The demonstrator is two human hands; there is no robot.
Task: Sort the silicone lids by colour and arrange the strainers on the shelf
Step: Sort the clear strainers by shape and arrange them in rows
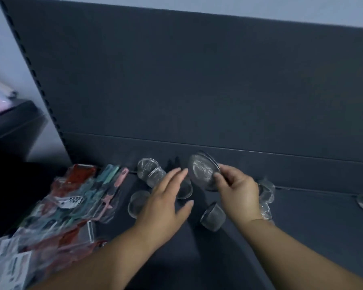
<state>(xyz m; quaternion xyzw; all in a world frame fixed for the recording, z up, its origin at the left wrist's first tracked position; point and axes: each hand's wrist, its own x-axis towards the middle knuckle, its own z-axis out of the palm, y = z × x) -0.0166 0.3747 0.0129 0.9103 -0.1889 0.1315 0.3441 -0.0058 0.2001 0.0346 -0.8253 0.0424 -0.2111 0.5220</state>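
Forearms enter from the lower edge over the dark shelf (312,216). At near left I see bagged silicone lids (71,206), red, teal and pink, heaped in a blurred pile. Just beyond, a small mesh strainer (213,216) lies tipped on the shelf between the wrists. I read the left hand (164,197) as hovering flat, fingers straight, gripping nothing. The right hand (237,191) pinches the rim of the large strainer (203,172), which is held tilted above the shelf. Further small strainers (150,171) sit near the back panel (197,80).
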